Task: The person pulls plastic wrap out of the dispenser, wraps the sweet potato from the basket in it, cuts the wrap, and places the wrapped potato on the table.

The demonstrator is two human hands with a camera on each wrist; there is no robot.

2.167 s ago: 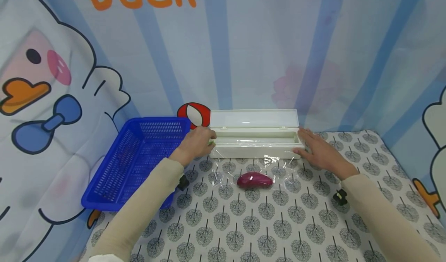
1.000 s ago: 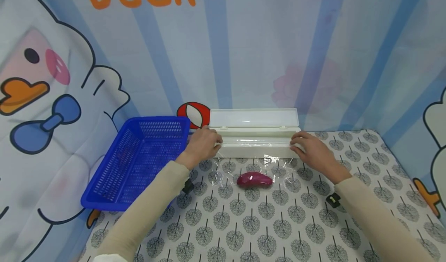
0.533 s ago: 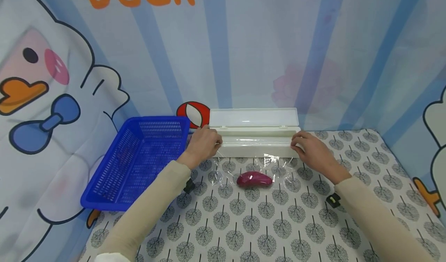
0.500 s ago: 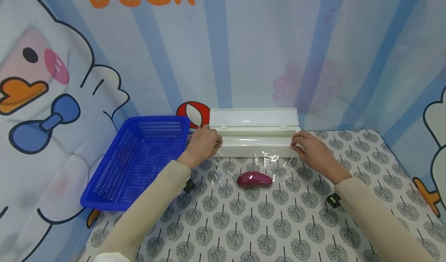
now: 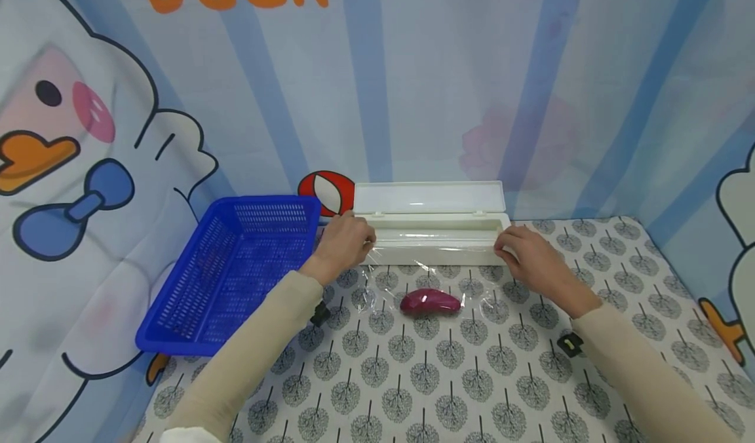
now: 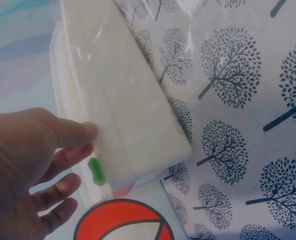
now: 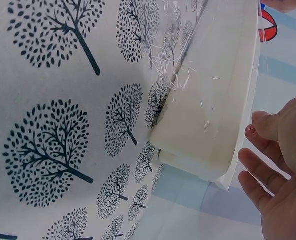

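A white cling film dispenser box [image 5: 429,197] stands at the back of the table with its lid raised. Clear cling film [image 5: 377,279] runs out over its front edge and onto the cloth. At the box's left end my left hand [image 5: 345,241] pinches the film between thumb and forefinger, close to a green slider [image 6: 96,171]. My right hand [image 5: 533,263] pinches the film at the right end, thumb against forefinger, other fingers loosely bent. In front of the box lies a glossy purple-red, elongated object [image 5: 430,302], apparently a sweet potato, with film around it.
A blue perforated basket [image 5: 177,348] stands left of the box, near my left forearm. Behind everything hangs a printed curtain [image 5: 436,89]. The table carries a cloth with a tree pattern [image 5: 448,390].
Both hands moved inward from the box's ends to its front corners and took hold of the film. Since then the right hand has shifted slightly right, and the film's glints have changed.
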